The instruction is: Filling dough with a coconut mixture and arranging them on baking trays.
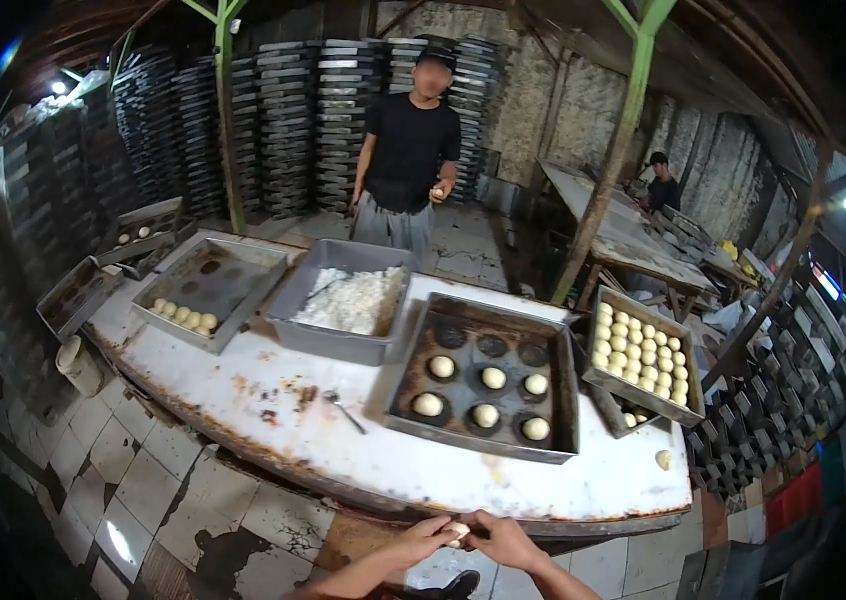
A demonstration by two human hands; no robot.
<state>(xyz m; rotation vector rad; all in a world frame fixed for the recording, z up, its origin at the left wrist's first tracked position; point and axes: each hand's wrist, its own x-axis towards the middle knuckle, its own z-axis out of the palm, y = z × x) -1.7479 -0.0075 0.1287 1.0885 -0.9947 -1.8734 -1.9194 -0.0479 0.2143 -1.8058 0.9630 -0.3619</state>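
Note:
Between both hands, just off the near edge of the table, is a pale dough ball [458,534]. My left hand [421,541] closes on it from the left, and my right hand [503,541] presses it with the fingers from the other side. Straight beyond them stands a dark metal baking tray [480,450] with several round dough balls [493,378] spaced apart in it. To its left, a grey plastic bin [328,343] contains crumbly white filling [351,302]. A metal spoon [346,412] lies on the table in front of the bin.
The white-topped table [243,385] has a rusty, curved edge. At right, a tray of close-set dough balls [638,355] rests on another tray; one loose dough piece [663,460] lies nearby. A shallow tray [213,265] stands at left. Across the table is a person [411,150] holding a small pale piece.

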